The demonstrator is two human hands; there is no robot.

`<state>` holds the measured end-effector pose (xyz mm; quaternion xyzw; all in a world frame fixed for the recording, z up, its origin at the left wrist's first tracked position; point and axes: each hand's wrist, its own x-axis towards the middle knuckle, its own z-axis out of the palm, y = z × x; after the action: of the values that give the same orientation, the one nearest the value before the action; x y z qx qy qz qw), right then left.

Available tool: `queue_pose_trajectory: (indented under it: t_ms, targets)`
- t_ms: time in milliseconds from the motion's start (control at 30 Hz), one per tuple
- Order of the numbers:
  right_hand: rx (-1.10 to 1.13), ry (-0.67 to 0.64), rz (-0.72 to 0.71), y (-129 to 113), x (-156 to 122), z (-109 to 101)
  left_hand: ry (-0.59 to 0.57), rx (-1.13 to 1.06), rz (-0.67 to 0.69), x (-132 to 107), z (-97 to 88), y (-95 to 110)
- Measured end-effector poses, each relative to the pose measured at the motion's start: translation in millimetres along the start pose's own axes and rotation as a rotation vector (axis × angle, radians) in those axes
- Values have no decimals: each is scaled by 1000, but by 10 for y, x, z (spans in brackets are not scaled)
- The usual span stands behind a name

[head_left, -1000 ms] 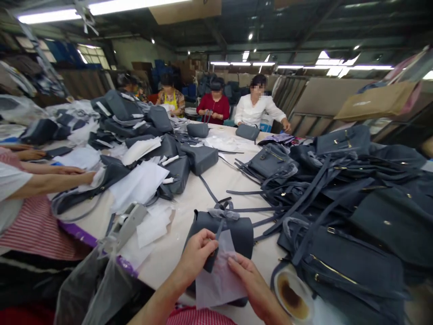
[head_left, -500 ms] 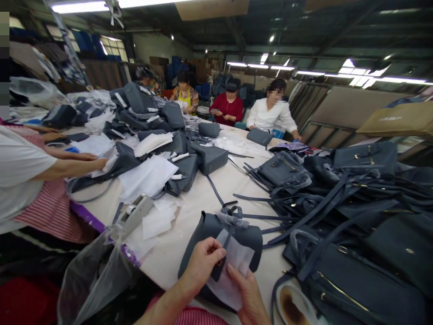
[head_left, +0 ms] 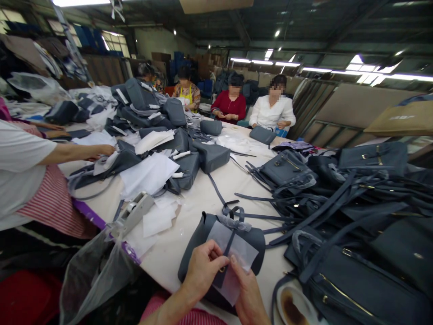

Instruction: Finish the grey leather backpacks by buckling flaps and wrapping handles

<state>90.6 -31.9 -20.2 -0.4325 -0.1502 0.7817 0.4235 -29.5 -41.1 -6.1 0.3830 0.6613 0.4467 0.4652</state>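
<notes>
A small grey-blue handbag (head_left: 206, 234) lies on the table right in front of me. My left hand (head_left: 203, 273) pinches a thin white sheet of tissue paper (head_left: 241, 253) wrapped about the bag's strap and gold clasp. My right hand (head_left: 248, 295) presses its fingertips against the same sheet from the right. Both hands are closed on the paper, over the bag's front.
A heap of dark blue bags and straps (head_left: 355, 212) fills the right side. More bags and white paper sheets (head_left: 149, 174) cover the left. A tape dispenser (head_left: 135, 212), a plastic bag (head_left: 94, 271) and a stained cup (head_left: 294, 309) are near. Co-workers sit at the far end and left.
The tissue sheet has been folded smaller around the strap, and my hands have closed together over it. The view shifted slightly left.
</notes>
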Motion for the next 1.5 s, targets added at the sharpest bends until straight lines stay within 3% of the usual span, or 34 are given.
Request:
queue_pose_trajectory:
  t_ms: [100,233,367,500,533,600,667,700,867,1033,1167,1333,1500]
  targets:
    - [20,26,36,-3,-10,43,34,196,75,-34,-5,14]
    - [36,18,25,11,12,30,31,511,311,-113,-30,47]
    - [-40,28,-47,-29,28,-11,-24,502,427,-155,-167,132]
    - [-155,109,-56,-45,13,-72,105,255,290,-63,-346,228]
    - [-181,125,-54,-35,9,-92,70,192,236,-23,-363,243]
    - [-219,133,-63,-10,1,-129,-126,51,123,56,-340,258]
    - [-240,128,-82,10,-11,-154,-322,-91,5,117,-246,250]
    - [-245,125,-91,14,-22,-159,-362,-153,-50,137,-181,240]
    - [-216,141,-121,-10,-100,-169,-263,-318,-175,155,100,203]
    - [-212,193,-155,-18,-142,-304,-267,-308,-146,175,198,266]
    - [-200,162,-179,-13,-200,-442,-205,-320,-118,221,252,312]
    - [32,126,-68,86,-278,-517,-201,-459,-198,253,321,280]
    - [234,60,-112,186,-224,-493,-196,-539,-288,256,360,240]
